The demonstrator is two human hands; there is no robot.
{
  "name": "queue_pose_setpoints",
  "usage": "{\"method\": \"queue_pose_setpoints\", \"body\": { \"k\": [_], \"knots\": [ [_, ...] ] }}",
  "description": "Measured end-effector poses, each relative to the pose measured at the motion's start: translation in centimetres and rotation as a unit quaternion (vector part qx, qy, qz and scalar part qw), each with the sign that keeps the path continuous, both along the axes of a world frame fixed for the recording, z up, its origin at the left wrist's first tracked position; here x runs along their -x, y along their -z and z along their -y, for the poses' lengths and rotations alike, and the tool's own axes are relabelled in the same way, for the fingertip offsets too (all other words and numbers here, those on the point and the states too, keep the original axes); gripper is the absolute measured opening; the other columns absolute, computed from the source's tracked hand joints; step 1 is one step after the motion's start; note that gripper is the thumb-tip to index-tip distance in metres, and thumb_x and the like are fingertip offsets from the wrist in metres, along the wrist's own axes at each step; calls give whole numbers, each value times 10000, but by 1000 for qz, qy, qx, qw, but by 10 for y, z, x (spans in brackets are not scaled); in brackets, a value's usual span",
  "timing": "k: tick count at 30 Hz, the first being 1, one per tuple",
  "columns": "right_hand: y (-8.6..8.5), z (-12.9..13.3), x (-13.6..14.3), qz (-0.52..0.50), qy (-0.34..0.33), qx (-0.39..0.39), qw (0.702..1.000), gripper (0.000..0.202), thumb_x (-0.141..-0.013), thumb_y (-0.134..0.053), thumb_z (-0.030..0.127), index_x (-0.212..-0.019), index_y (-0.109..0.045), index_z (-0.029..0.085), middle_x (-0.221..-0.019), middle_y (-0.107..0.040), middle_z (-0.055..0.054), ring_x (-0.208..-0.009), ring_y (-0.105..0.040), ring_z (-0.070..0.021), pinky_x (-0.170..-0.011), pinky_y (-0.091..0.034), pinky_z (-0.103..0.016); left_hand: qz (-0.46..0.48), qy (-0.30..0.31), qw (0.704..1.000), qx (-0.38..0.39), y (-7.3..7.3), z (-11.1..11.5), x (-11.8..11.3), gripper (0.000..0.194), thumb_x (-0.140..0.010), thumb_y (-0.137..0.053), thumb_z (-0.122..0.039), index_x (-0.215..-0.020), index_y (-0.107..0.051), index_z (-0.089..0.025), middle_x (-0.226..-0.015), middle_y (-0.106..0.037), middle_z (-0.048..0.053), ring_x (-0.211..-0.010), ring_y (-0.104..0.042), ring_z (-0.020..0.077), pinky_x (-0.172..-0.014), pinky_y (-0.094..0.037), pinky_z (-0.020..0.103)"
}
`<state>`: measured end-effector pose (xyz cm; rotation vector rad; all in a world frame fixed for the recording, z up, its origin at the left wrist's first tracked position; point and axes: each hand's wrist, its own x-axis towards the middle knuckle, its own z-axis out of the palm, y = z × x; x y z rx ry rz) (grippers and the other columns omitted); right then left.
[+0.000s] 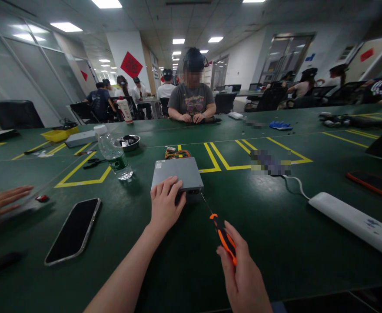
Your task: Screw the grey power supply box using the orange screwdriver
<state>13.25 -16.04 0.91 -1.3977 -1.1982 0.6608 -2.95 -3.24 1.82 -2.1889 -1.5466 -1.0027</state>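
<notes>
A grey metal box with a bundle of coloured wires at its far side lies on the green table. My left hand rests on the box's near left part, its fingers spread over the top and the thumb at the front face. In my right hand is an orange and black screwdriver, held by its handle. The shaft points up and left, and its tip is at the box's front right corner; whether it sits in a screw is too small to tell.
Left of the box stand a water bottle and a metal bowl; a phone lies nearer. Another person's hand is at the left edge. A white power strip lies right. A person sits opposite.
</notes>
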Motion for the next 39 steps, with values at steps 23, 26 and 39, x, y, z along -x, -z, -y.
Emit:
{"method": "queue_pose_setpoints", "body": {
  "k": [23, 26, 39],
  "knots": [
    [7, -14, -26, 344, -18, -168, 924, 384, -881, -422, 311, -1214, -367, 127, -973, -530, -116, -815, -550, -209, -653, -493, -345, -6, 0, 1000, 3, 2, 0, 0, 262, -823, -501, -289, -1079, -533, -243, -1191, -555, 55, -1126, -461, 239, -899, -308, 397],
    [9, -11, -21, 337, -32, -205, 918, 395, -844, -469, 203, -1211, -354, 115, -1070, -454, -149, -967, -496, -234, -749, -480, -379, -5, 0, 1000, 2, 1, -1, 1, 262, -822, -501, -289, -1078, -536, -245, -1198, -553, 55, -1130, -459, 242, -902, -307, 400],
    [5, -15, -31, 381, -6, -181, 907, 288, -889, -395, 236, -1155, -451, 140, -1005, -513, -120, -849, -537, -203, -680, -483, -344, -6, -4, 1000, -5, 2, -2, 0, 260, -818, -503, -283, -1074, -536, -245, -1177, -564, 53, -1116, -467, 235, -896, -310, 395]
  ]
}}
